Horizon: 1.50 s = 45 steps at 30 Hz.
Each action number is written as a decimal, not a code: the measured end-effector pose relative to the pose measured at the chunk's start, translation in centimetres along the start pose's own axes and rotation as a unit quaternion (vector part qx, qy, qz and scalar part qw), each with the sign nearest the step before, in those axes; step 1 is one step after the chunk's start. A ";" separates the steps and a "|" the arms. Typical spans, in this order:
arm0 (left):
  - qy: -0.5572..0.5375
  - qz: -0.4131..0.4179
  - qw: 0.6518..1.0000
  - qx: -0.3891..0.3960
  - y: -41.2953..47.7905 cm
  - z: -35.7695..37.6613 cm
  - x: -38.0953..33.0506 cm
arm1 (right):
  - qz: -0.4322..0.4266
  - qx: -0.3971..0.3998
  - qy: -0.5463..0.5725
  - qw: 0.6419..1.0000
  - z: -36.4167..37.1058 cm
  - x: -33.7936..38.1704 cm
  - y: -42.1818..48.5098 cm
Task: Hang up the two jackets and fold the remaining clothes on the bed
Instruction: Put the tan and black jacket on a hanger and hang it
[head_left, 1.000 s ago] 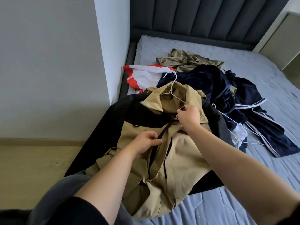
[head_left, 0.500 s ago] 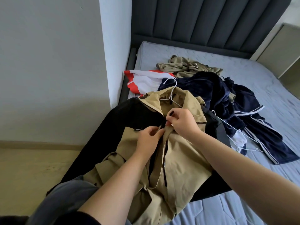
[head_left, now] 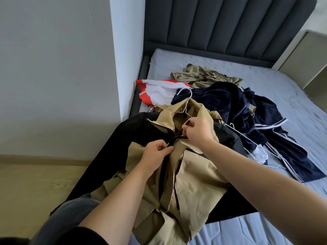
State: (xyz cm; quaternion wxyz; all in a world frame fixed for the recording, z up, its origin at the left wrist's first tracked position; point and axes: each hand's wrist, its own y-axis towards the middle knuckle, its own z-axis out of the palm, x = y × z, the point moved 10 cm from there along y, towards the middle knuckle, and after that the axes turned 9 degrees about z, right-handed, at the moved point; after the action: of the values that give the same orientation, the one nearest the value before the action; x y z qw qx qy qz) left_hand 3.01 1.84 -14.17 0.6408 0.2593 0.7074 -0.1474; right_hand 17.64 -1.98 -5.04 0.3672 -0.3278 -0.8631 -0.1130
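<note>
The left hand (head_left: 155, 152) pinches the jacket (head_left: 191, 174) front at the zip, and at its 1 o'clock the right hand (head_left: 198, 131) pinches the collar edge by the zip top; the jacket lies on the bed (head_left: 265, 71) edge with a hanger (head_left: 185, 103) inside its neck. Judging by this, the first jacket is being zipped on its hanger. Next comes drawing the zip up, then lifting by the hook, while the clothes (head_left: 238, 106) at 2 o'clock wait.
</note>
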 end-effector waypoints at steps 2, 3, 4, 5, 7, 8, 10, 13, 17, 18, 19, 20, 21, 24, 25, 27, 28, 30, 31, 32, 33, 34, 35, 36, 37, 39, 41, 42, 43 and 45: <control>-0.016 -0.014 1.000 0.011 0.0 -0.1 0.3 | 0.023 -0.008 0.014 1.000 0.2 -0.3 0.3; -0.023 -0.019 0.999 0.013 0.0 -0.2 0.5 | 0.028 -0.011 0.017 0.999 0.3 -0.3 0.4; -0.030 -0.023 0.999 0.015 -0.1 -0.3 0.6 | 0.031 -0.015 0.018 0.999 0.4 -0.3 0.6; -0.036 -0.026 0.999 0.018 -0.1 -0.5 0.8 | 0.035 -0.020 0.018 0.999 0.4 -0.3 0.7; -0.043 -0.031 0.998 0.022 -0.1 -0.6 0.9 | 0.037 -0.028 0.009 0.999 0.5 -0.4 1.1; -0.041 -0.034 0.998 0.022 -0.1 -0.7 1.0 | 0.037 -0.030 0.003 0.999 0.5 -0.4 1.3; -0.035 -0.035 0.999 0.018 0.1 -1.0 1.2 | 0.038 -0.039 -0.004 0.998 0.3 -0.4 1.8; -0.027 -0.035 0.999 0.014 0.3 -1.5 1.5 | 0.031 -0.063 -0.016 0.997 -0.4 -0.4 2.4; 0.008 -0.050 0.999 0.013 0.2 -2.4 2.1 | 0.008 -0.090 -0.035 0.995 -1.2 0.2 2.8; 0.023 -0.057 0.998 0.014 0.2 -2.6 2.3 | 0.016 -0.109 -0.035 0.993 -2.0 0.1 3.1; 0.037 -0.064 0.997 0.016 0.1 -2.7 2.5 | 0.041 -0.132 -0.016 0.990 -3.2 -0.4 3.8; 0.046 -0.070 0.996 0.018 -0.1 -2.7 2.6 | 0.073 -0.147 0.017 0.986 -4.4 -1.1 4.6; 0.051 -0.075 0.996 0.019 -0.1 -2.7 2.7 | 0.099 -0.155 0.044 0.982 -5.3 -1.7 5.2; 0.062 -0.087 0.994 0.014 -0.4 -2.7 3.0 | 0.068 -0.149 0.049 0.985 -5.6 -1.0 6.4; 0.062 -0.096 0.993 0.010 -0.5 -2.8 3.3 | 0.052 -0.139 0.057 0.987 -5.0 -0.5 6.4; 0.053 -0.117 0.992 -0.002 -0.8 -3.1 4.0 | 0.054 -0.106 0.086 0.989 -3.4 -0.4 6.8; 0.045 -0.126 0.991 -0.009 -1.0 -3.3 4.3 | 0.068 -0.085 0.110 0.988 -2.7 -0.9 7.2; 0.025 -0.139 0.990 -0.015 -1.3 -3.3 4.4 | 0.118 -0.058 0.190 0.973 -2.3 -2.5 8.0; 0.012 -0.143 0.990 -0.015 -1.3 -3.2 4.4 | 0.137 -0.059 0.195 0.969 -2.6 -3.6 8.3; 0.000 -0.144 0.989 -0.014 -1.2 -3.0 4.3 | 0.148 -0.061 0.145 0.976 -3.0 -4.4 8.5; -0.006 -0.145 0.989 -0.011 -1.1 -2.8 4.2 | 0.162 -0.059 0.065 0.983 -3.1 -5.3 8.5; -0.010 -0.147 0.989 -0.008 -1.1 -2.6 4.2 | 0.170 -0.056 -0.021 0.984 -3.1 -6.1 8.6; -0.014 -0.150 0.989 -0.005 -1.0 -2.4 4.3 | 0.172 -0.054 -0.078 0.980 -2.9 -6.6 8.6; -0.019 -0.153 0.988 -0.004 -0.9 -2.3 4.5 | 0.169 -0.048 -0.121 0.977 -2.4 -6.9 8.7; -0.023 -0.157 0.987 -0.005 -0.8 -2.3 4.8 | 0.160 -0.047 -0.147 0.975 -2.0 -6.9 8.8; -0.032 -0.164 0.986 -0.009 -0.7 -2.2 5.2 | 0.135 -0.061 -0.166 0.975 -1.4 -6.5 9.1; -0.049 -0.167 0.985 -0.015 -0.5 -2.0 5.4 | 0.122 -0.104 -0.142 0.977 -2.1 -6.3 9.0; -0.059 -0.166 0.984 -0.017 -0.5 -1.9 5.5 | 0.119 -0.130 -0.141 0.974 -2.7 -6.4 8.9; -0.067 -0.165 0.984 -0.018 -0.4 -1.8 5.6 | 0.118 -0.144 -0.159 0.970 -3.1 -6.6 8.9; -0.065 -0.164 0.984 -0.017 -0.3 -1.6 5.8 | 0.125 -0.113 -0.216 0.962 -2.7 -7.5 9.3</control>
State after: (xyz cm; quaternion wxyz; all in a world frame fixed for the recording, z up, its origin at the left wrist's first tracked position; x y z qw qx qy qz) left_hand 1.28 3.54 -19.71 0.6572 0.1191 0.6992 -0.2549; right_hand 29.05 0.27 -8.90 0.1442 -0.4887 -0.8557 -0.0899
